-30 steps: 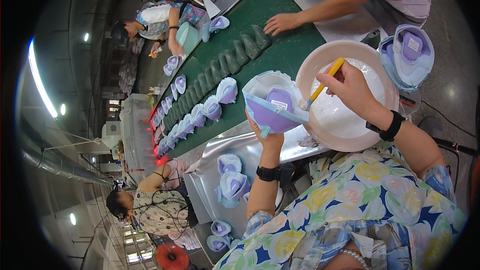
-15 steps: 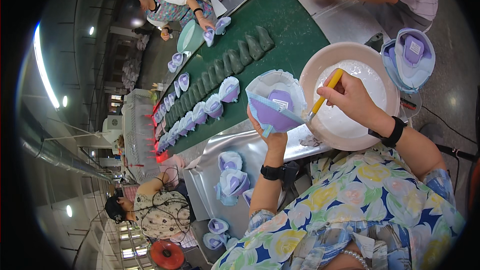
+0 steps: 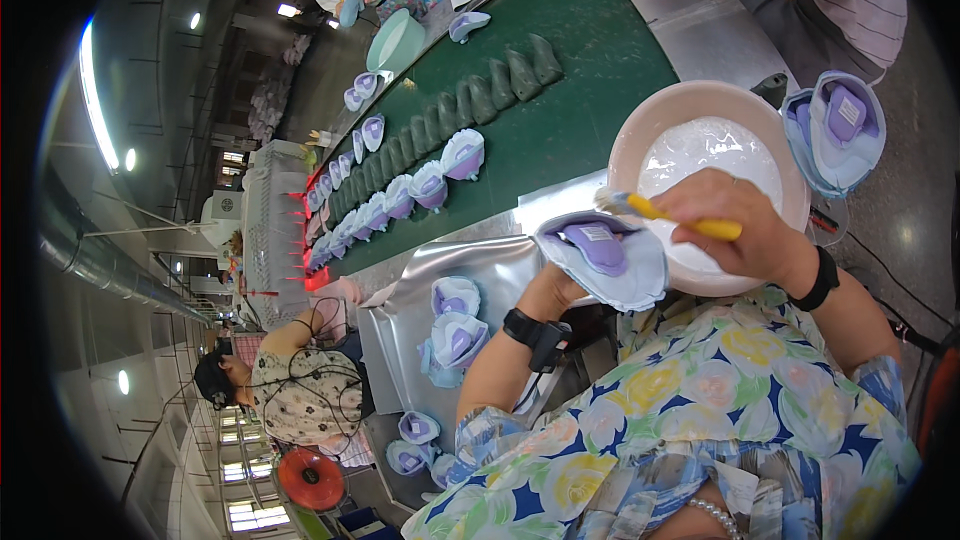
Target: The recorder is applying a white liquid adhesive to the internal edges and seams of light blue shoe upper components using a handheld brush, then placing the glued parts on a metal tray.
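Note:
My left hand [image 3: 562, 290] holds a light-blue and purple shoe upper [image 3: 640, 278] from beneath, its opening and purple inside facing up; most of the fingers are hidden under it. A brush [image 3: 716, 229] with a yellow handle is gripped in my right hand [image 3: 735, 208]. Its pale bristles are at the far edge of the upper; whether they touch it I cannot tell. Beyond my right hand stands a pinkish basin [image 3: 628, 130] with white liquid [image 3: 712, 152] in it.
A green conveyor belt [image 3: 590, 50] carries dark shoe lasts [image 3: 478, 100] and a row of uppers [image 3: 429, 186]. More uppers [image 3: 457, 340] lie on a silver-covered surface [image 3: 415, 285] at left. Stacked uppers [image 3: 842, 135] stand right of the basin. Co-workers are at the far side and left.
The upper has come lower and nearer to me and tipped, so its inside faces up. My right hand has swung the brush to the upper's far edge. Belt items have shifted slightly in view.

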